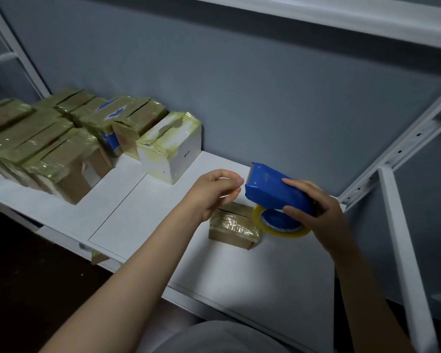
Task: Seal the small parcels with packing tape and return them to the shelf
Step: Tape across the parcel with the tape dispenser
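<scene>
A small brown parcel [233,226] wrapped in yellowish tape lies on the white shelf board [138,212], just below my hands. My right hand [318,210] grips a blue tape dispenser [273,189] with a yellow-edged roll of clear tape [283,226], held above the parcel's right end. My left hand [215,191] hovers left of the dispenser's toothed blade, with thumb and fingertips pinched together at the tape end; the clear tape itself is too faint to make out.
Several taped brown parcels [43,149] are stacked in rows at the left of the shelf, and a white taped box [171,151] stands beside them. A grey back wall, a white upright post [405,250] at right and an upper shelf edge bound the space.
</scene>
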